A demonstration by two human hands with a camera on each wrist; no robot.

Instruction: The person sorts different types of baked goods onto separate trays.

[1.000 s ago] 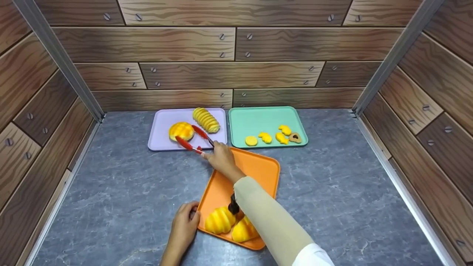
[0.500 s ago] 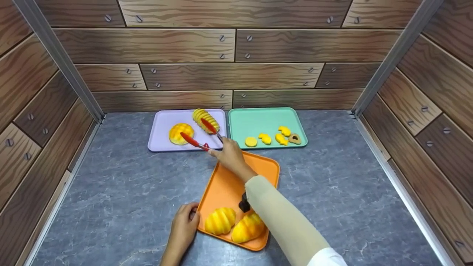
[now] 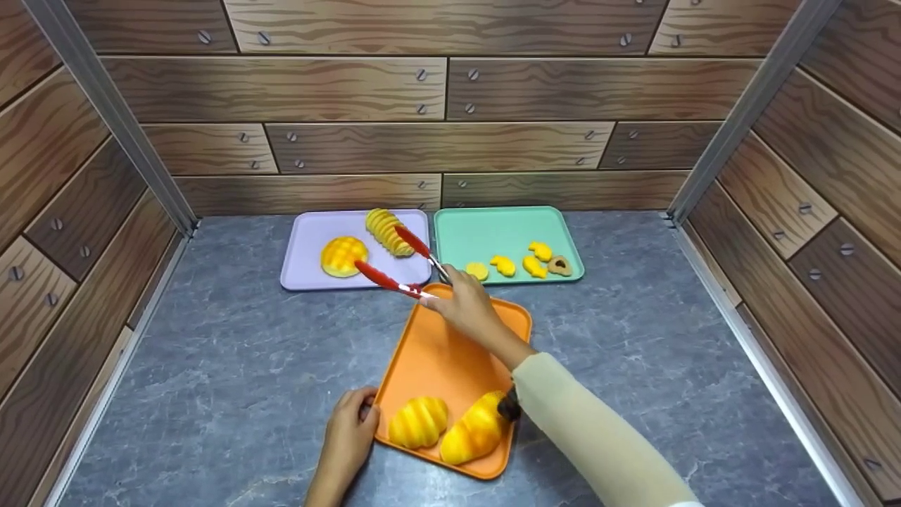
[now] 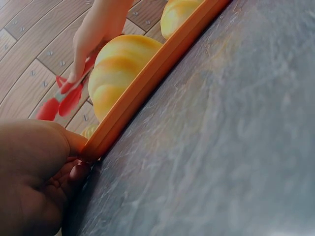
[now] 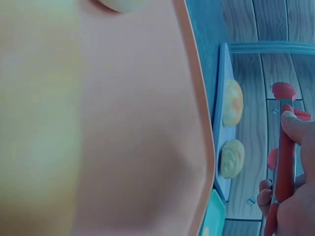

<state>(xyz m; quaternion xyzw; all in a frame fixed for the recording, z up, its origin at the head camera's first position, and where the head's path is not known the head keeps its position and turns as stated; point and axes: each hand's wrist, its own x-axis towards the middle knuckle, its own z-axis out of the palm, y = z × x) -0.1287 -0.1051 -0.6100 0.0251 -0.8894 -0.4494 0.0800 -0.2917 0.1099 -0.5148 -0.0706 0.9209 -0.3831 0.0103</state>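
Right hand (image 3: 466,307) grips the red tongs (image 3: 394,264) by their hinge end, the two tips spread apart and holding nothing, over the near edge of the lilac tray (image 3: 310,243) where a round bun (image 3: 343,255) and a ridged loaf (image 3: 388,231) lie. Left hand (image 3: 350,436) pinches the near left corner of the orange tray (image 3: 450,345), which carries two more yellow rolls (image 3: 419,421) at its near end. For a clean pick, the person would do best to bring the open tips down on either side of one roll across its middle, squeeze gently so the soft piece is not crushed, and lift straight up. Keeping the orange tray pinned to the bench (image 3: 225,366) helps.
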